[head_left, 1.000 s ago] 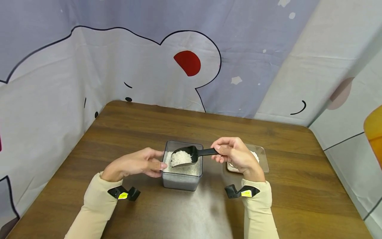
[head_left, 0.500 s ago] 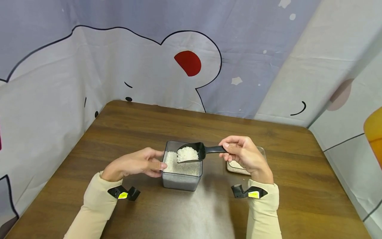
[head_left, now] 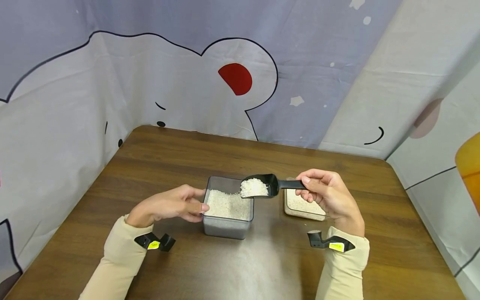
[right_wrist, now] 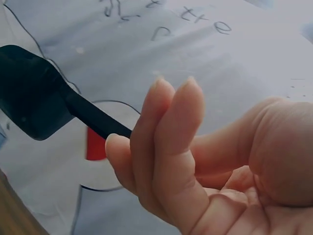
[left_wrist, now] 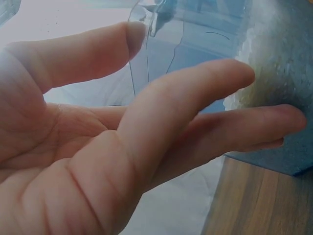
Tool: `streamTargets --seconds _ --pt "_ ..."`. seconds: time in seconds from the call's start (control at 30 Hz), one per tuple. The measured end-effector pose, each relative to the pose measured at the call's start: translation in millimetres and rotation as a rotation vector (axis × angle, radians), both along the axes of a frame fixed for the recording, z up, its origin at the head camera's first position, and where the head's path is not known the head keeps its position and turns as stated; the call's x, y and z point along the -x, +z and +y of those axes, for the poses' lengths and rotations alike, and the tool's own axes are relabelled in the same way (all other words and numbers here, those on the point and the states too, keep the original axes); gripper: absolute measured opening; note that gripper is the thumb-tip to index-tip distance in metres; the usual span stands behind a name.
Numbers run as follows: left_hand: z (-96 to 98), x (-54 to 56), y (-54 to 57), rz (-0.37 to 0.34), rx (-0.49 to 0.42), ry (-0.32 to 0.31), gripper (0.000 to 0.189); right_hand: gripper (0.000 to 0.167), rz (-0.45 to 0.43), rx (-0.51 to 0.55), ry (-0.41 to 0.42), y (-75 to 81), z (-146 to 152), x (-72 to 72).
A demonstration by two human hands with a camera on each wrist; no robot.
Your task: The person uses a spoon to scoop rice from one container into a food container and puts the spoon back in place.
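Note:
My right hand pinches the end of the handle of a black scoop, which is heaped with white rice. The scoop hangs level above the right rim of a grey see-through container, its tip just over that rim. Rice fills much of this container, banked at the left. My left hand holds the container's left side, thumb over the rim and fingers along the outer wall; in the left wrist view the fingers lie against that wall. The right wrist view shows the scoop from below.
A lower clear container with pale grain in it stands right of the grey one, partly under my right hand and the scoop handle. Both stand on a brown wooden table. A printed curtain hangs behind the table and along its sides.
The right hand has carried the loaded scoop rightward and slightly up, from over the middle of the grey container to its right rim. The left hand and container have stayed put.

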State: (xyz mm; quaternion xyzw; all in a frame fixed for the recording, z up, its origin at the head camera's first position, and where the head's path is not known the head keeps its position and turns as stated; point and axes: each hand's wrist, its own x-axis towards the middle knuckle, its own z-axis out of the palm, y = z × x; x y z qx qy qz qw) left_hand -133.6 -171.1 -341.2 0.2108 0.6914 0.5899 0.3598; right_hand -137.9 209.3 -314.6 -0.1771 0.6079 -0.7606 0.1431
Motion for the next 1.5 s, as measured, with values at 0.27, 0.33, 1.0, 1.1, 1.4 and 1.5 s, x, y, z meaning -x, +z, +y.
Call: streamTargets --seconds 0.27,0.33,1.0,1.1,1.4,1.5 --pt "-0.6 1.2 -1.3 -0.002 -0.005 -0.010 0.056 0.014 0.008 0.023 -0.062 -2.2 32 -6.2" --pt "-1.0 1.1 -1.5 0.000 -0.001 -0.004 0.057 0.015 0.009 0.033 -0.075 -3.9 40 -7.7" --pt "-0.8 0.7 0.0 0.016 -0.001 -0.014 0.054 0.020 -0.086 -0.016 -0.267 -23.4 105 -27.6" --pt "-0.3 1.1 -0.2 0.014 -0.004 -0.020 0.053 0.016 -0.101 -0.058 -0.296 -23.2 107 -29.6" --pt "-0.7 1.3 -1.7 0.014 -0.010 -0.030 0.052 0.008 -0.105 -0.284 -0.381 -18.5 101 -31.6" --pt "-0.7 1.6 -2.0 0.011 -0.008 -0.018 0.055 0.014 -0.084 -0.384 -0.396 -14.9 98 -31.2"
